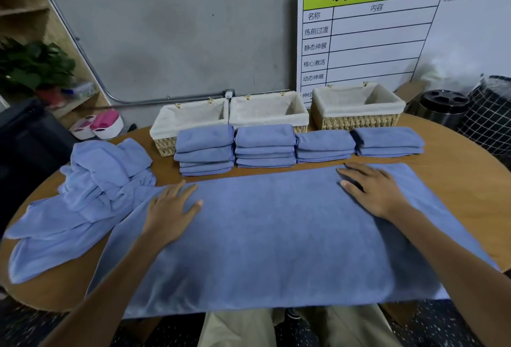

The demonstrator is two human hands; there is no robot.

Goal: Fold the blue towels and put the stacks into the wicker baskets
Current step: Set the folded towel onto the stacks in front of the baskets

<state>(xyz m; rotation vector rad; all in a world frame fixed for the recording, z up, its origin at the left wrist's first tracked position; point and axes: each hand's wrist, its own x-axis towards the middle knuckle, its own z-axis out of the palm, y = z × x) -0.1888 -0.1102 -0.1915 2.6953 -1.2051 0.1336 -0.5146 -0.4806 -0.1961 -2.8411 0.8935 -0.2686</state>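
I find one blue towel point(276, 236) spread flat across the near half of the round wooden table point(470, 186), its front edge hanging just over the table's rim toward my lap. My left hand point(171, 208) lies palm down with fingers spread on the towel's left part; my right hand point(373, 189) lies flat and open on its far right part. Neither hand grips cloth. Behind this towel, four stacks of folded towels stand in a row: the first stack point(204, 150) and second stack point(265, 145) are taller, the third stack point(325, 146) and fourth stack point(388, 142) lower. Three lined wicker baskets stand behind them along the wall: the left basket point(166, 131), the middle basket point(301, 114) and the right basket point(356, 121). All three appear empty as far as I can see into them. A heap of unfolded towels point(91, 194) lies at the left of the table. I judge the folding partly done; the spread towel, the heap and all the basketing remain.
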